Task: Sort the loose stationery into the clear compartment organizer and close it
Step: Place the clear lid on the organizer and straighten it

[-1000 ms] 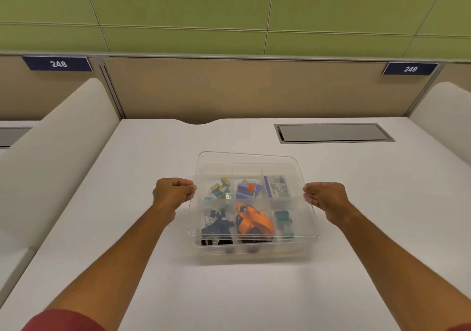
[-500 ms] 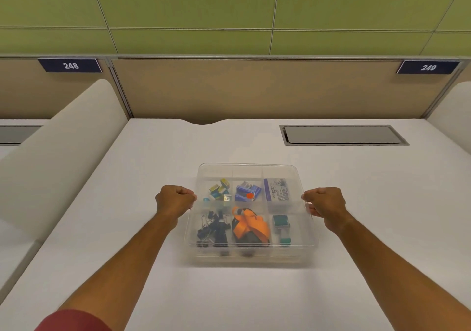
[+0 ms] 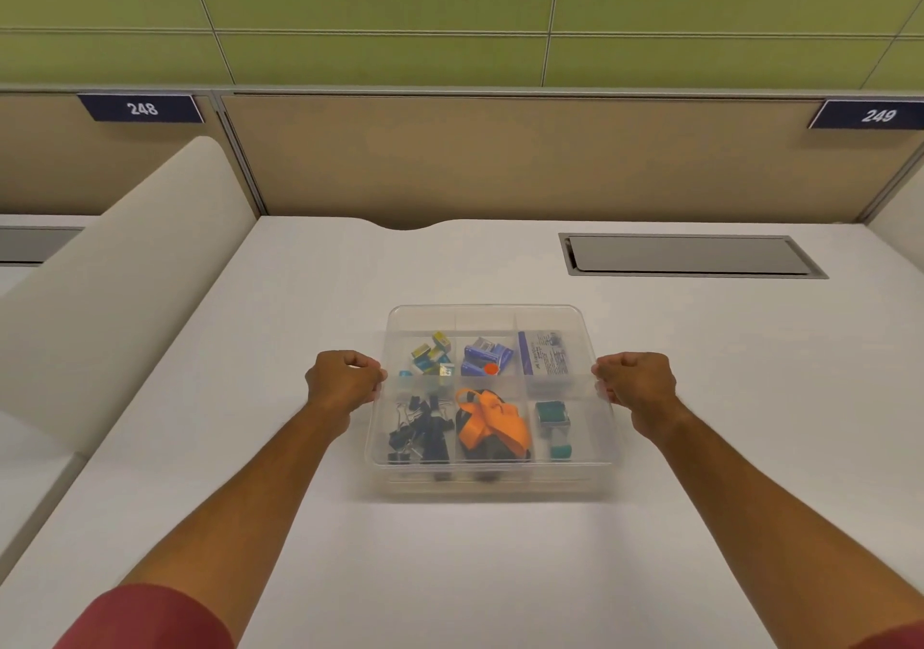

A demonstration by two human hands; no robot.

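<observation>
A clear compartment organizer (image 3: pixel 492 481) sits mid-desk with a clear lid (image 3: pixel 485 316) over it. My left hand (image 3: pixel 342 381) grips the lid's left edge, and my right hand (image 3: pixel 635 381) grips its right edge. Through the plastic I see small coloured boxes (image 3: pixel 430 356), blue staple boxes (image 3: pixel 482 356), a white and blue packet (image 3: pixel 545 353), black binder clips (image 3: pixel 420 431), an orange lanyard (image 3: pixel 492 423) and teal items (image 3: pixel 552 418), each in its own compartment.
The white desk (image 3: pixel 450 573) has a grey cable hatch (image 3: pixel 690 254) at the back right. White curved dividers stand at the left (image 3: pixel 125 268) and far right. A tan partition with number plates 248 and 249 runs behind.
The lid, held at both sides, has come down from a raised, tilted position onto the organizer. Both hands lowered slightly with it; the view shifted a little.
</observation>
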